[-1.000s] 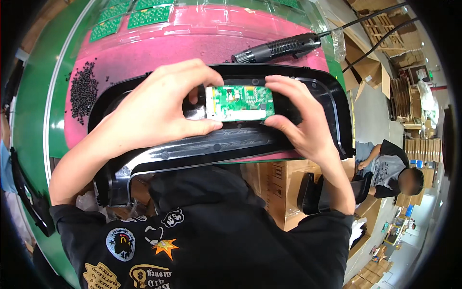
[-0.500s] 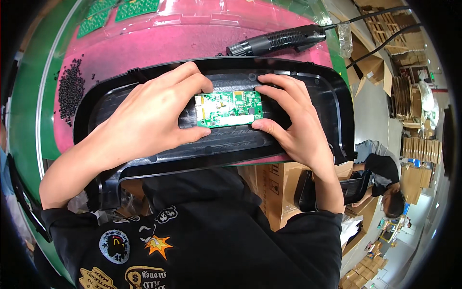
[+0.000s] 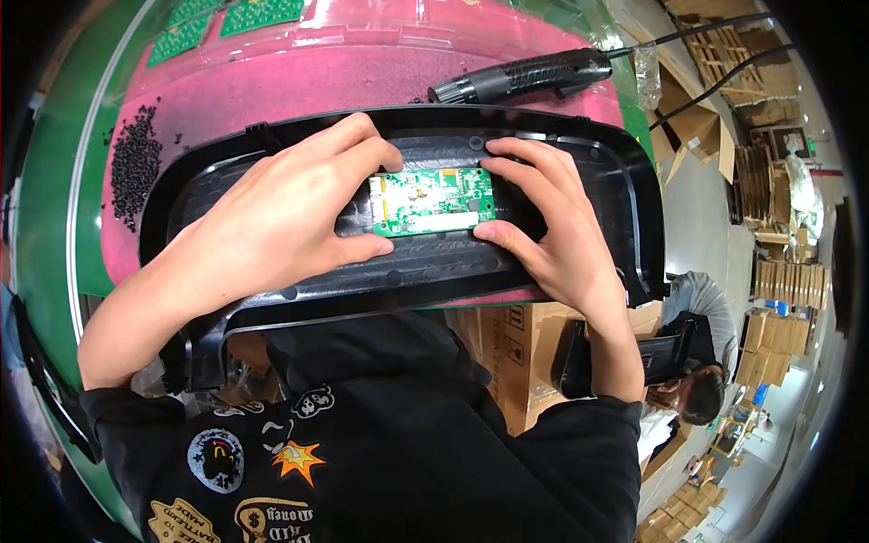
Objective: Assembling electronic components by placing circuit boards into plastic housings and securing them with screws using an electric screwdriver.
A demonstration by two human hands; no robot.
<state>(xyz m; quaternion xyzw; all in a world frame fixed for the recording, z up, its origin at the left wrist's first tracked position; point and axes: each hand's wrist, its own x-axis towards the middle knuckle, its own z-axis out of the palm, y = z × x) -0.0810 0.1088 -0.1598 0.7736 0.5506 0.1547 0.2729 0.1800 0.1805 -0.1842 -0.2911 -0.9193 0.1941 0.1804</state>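
Note:
A green circuit board (image 3: 436,201) lies over the inside of a long black plastic housing (image 3: 434,267), near its middle. My left hand (image 3: 299,204) grips the board's left end, with fingers at the upper corner and the thumb at the lower one. At the right end, my right hand (image 3: 548,208) holds the board the same way, fingertips above and thumb below. Whether the board rests fully on the housing cannot be made out. Behind the housing's far rim lies a black electric screwdriver (image 3: 525,76) with a cable.
A pile of small black screws (image 3: 136,163) is spread on the pink mat (image 3: 299,81) at the left. More green circuit boards (image 3: 261,14) lie at the far left. A cardboard box (image 3: 507,353) stands below the table edge, and another person (image 3: 701,353) works at the right.
The board and both hands stay almost in place, with only a slight shift of the board. At the right, the other person has leaned lower.

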